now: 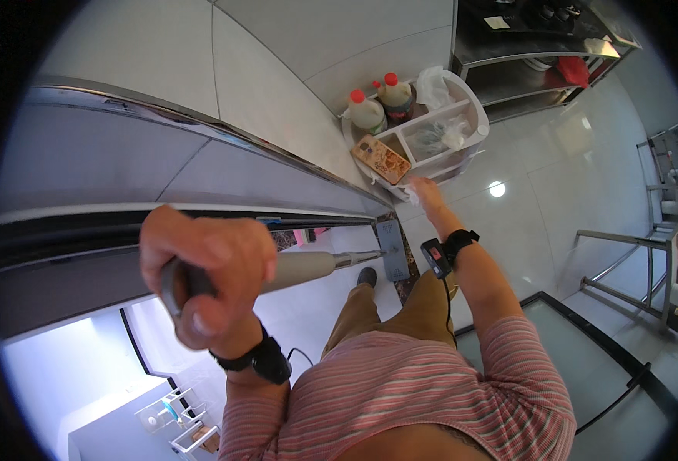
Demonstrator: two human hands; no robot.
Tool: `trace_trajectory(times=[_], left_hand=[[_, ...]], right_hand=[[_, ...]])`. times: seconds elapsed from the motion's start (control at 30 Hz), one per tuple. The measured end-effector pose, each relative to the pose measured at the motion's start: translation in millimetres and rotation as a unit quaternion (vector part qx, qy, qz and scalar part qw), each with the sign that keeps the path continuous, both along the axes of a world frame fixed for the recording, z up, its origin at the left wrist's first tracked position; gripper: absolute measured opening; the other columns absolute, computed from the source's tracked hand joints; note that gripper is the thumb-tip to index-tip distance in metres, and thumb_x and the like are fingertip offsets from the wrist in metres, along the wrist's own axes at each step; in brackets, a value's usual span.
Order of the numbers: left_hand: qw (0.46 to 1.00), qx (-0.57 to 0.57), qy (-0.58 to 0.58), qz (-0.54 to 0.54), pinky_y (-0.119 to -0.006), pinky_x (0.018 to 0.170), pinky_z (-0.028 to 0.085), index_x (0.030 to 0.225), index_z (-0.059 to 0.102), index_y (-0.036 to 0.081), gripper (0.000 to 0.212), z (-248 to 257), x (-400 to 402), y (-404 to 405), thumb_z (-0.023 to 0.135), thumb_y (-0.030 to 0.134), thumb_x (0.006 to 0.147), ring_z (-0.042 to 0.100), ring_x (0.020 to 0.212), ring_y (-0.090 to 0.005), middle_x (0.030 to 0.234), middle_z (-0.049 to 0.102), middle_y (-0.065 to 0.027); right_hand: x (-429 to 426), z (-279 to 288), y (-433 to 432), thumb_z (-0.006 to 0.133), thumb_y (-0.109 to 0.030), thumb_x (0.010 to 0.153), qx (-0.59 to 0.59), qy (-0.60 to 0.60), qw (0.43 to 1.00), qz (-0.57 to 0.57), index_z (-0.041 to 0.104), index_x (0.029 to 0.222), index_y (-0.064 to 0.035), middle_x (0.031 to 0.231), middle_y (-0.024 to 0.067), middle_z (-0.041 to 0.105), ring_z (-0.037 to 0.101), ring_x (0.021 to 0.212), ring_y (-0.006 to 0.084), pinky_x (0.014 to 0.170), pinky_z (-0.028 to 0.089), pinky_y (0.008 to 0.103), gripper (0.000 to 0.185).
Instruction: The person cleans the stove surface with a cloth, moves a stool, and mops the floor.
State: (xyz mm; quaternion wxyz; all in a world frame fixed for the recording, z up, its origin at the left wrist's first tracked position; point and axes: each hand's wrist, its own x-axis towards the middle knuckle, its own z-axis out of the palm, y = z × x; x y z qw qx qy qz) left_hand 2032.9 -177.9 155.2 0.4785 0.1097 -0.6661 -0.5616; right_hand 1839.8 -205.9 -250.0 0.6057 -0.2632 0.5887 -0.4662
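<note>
My left hand (209, 271), close to the camera, is closed around the handle end of a flat mop (307, 268). The mop's pole runs down to a grey flat mop head (394, 250) on the dark stone threshold by my feet. My right hand (425, 193) reaches to the near edge of a white plastic storage cart (477, 118), with some thin white material at its fingers; whether it grips this I cannot tell. Just beyond that hand, a phone in a patterned case (381, 159) lies on the cart's top. Red-capped bottles (368, 112) and plastic bags (440, 135) fill other compartments.
A tiled wall (258, 75) with a metal-edged ledge runs along the left. Behind the cart stands a stainless steel kitchen counter (535, 49). A metal-legged table or stand (627, 236) is at the right, with a black-framed glass door (598, 340) below it.
</note>
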Motion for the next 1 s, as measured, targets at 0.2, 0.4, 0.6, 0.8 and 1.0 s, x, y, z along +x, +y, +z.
trace_trajectory(times=[0.2,0.4,0.6,0.8,1.0], left_hand=[[0.999,0.009,-0.047,-0.008,-0.023,0.048,0.038,0.091,0.038,0.006,0.035,2.2,39.5,-6.2,0.059,0.029,0.075,0.042,0.036,-0.0062,0.045,0.044,0.0045],[0.999,0.011,-0.035,-0.035,-0.025,0.049,0.039,0.089,0.038,0.006,0.033,1.9,69.0,-9.7,0.059,0.027,0.074,0.044,0.036,-0.0083,0.046,0.047,0.0019],[0.999,0.026,0.002,-0.020,-0.027,0.049,0.039,0.092,0.038,0.004,0.038,-2.5,93.1,-9.4,0.062,0.026,0.072,0.045,0.040,-0.0084,0.047,0.047,0.0011],[0.999,0.032,0.026,0.027,-0.024,0.049,0.034,0.091,0.040,0.002,0.041,-4.5,74.1,-1.9,0.062,0.030,0.072,0.035,0.038,-0.0046,0.045,0.039,0.0036],[0.999,-0.039,0.011,0.034,-0.023,0.049,0.031,0.089,0.045,-0.001,0.030,-3.5,46.5,12.9,0.048,0.029,0.081,0.026,0.041,-0.0042,0.050,0.029,0.0030]], right_hand=[[36.5,-26.8,-11.3,0.055,-0.025,0.075,0.079,-0.157,0.982,-0.070,0.054,0.079,0.0030,0.063,0.0058,0.053,0.045,0.048,0.0108,0.039,0.031,0.0229,0.028],[50.6,-54.2,-27.2,0.061,-0.017,0.070,0.119,-0.117,0.972,-0.167,0.054,0.074,0.0020,0.064,0.0066,0.054,0.049,0.051,0.0139,0.042,0.035,0.0262,0.021],[63.2,-29.7,-0.6,0.063,-0.021,0.070,0.090,-0.125,0.969,-0.193,0.055,0.066,-0.0005,0.058,0.0048,0.052,0.047,0.048,0.0121,0.042,0.033,0.0274,0.022],[78.9,11.9,102.7,0.057,-0.021,0.077,0.078,-0.181,0.942,-0.272,0.054,0.072,-0.0028,0.063,0.0013,0.052,0.048,0.054,0.0108,0.049,0.036,0.0230,0.019],[111.5,21.9,231.1,0.055,-0.018,0.077,0.095,-0.183,0.875,-0.438,0.053,0.074,-0.0026,0.064,0.0023,0.052,0.049,0.055,0.0112,0.048,0.038,0.0247,0.015]])
